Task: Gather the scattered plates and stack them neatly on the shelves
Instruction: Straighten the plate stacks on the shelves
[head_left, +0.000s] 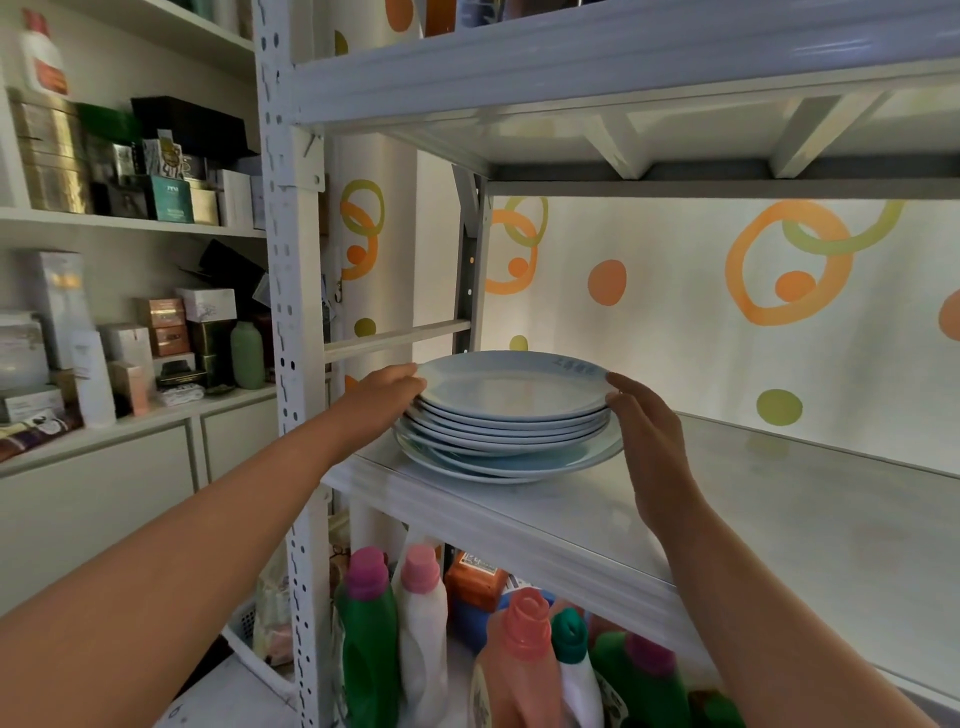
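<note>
Where the stack of pale blue plates (511, 415) sits, at the left end of the white shelf (779, 519), we note the left hand (379, 400) fingers curled round its upper rims and the right hand (649, 441) fingers straight against the opposite edge. Circle-patterned wallpaper (701, 291) behind; detergent bottles (421, 623) below; boxes (166, 171) in the cupboard to the left.

Plates (511, 410) on shelf (582, 519); bottles (422, 623) beneath, perhaps floor-standing

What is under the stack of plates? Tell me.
The stack of plates rests on the white shelf; one level lower stand detergent bottles. The shelf patch directly beneath the stack is covered, so anything lying there cannot be seen.
</note>
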